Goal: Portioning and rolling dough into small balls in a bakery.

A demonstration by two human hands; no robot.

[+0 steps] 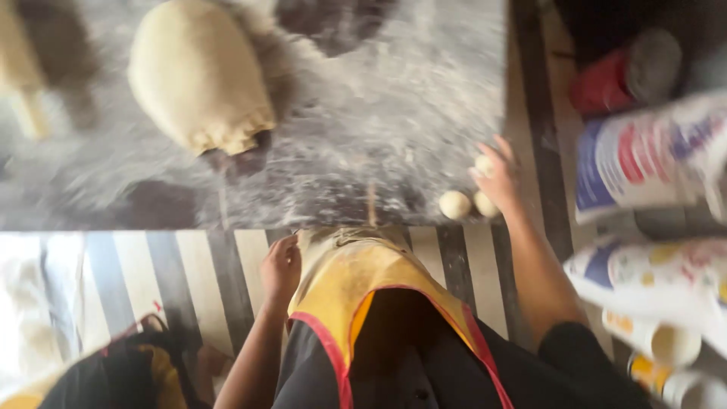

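The view is blurred by motion. My right hand (497, 178) rests at the near right corner of a dark floured board (394, 106), its fingers closed on a small dough ball (483, 164). Two more small dough balls (455, 204) lie on the board right beside that hand. My left hand (281, 266) is below the board's front edge, touching the side of my yellow apron (356, 276) and holding nothing I can make out. A large lump of dough (198, 76) sits at the far left of the board.
Flour bags (644, 159) lie stacked at the right, with a red container (606, 83) behind them and cups (666, 344) below. A striped mat (182, 280) covers the floor. A dark bag (121, 371) sits at the lower left.
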